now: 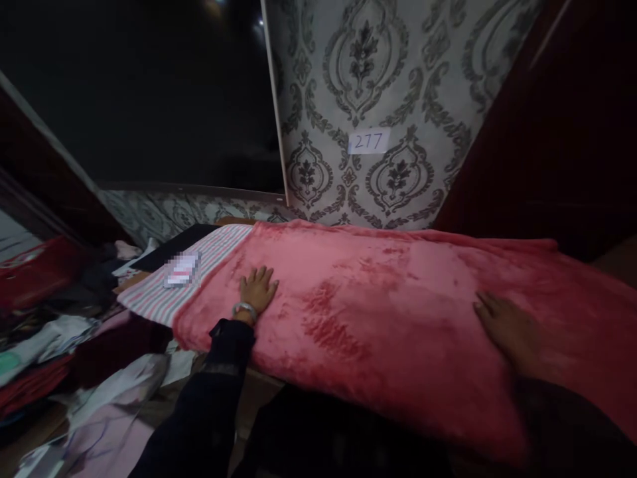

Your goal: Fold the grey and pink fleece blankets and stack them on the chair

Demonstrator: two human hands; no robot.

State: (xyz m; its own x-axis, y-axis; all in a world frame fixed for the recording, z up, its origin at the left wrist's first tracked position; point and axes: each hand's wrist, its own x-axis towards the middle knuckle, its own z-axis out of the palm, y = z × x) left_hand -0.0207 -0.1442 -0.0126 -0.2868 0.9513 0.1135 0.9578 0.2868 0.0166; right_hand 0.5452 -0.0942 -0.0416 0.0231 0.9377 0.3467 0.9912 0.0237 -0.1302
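A pink-red plush blanket (pixel 368 312) lies spread across a low surface in front of me, its near edge hanging down. My left hand (pixel 257 291) rests flat on its left part with the fingers spread, a bracelet at the wrist. Toward the right side, my right hand (pixel 510 328) lies palm down on the plush, slightly blurred, its fingers stretched out. Beyond the blanket's left edge shows a striped cloth (pixel 149 292) in white, grey and pink. On that cloth sits a small pale item (pixel 182 269), blurred out by pixelation.
A large dark television screen (pixel 149 99) stands behind on the left. A paper marked 277 (pixel 369 141) is stuck to the patterned wall (pixel 363 73). Piled clothes (pixel 114 358) and a red bag (pixel 37 272) lie at the left. Dark panels flank the wall.
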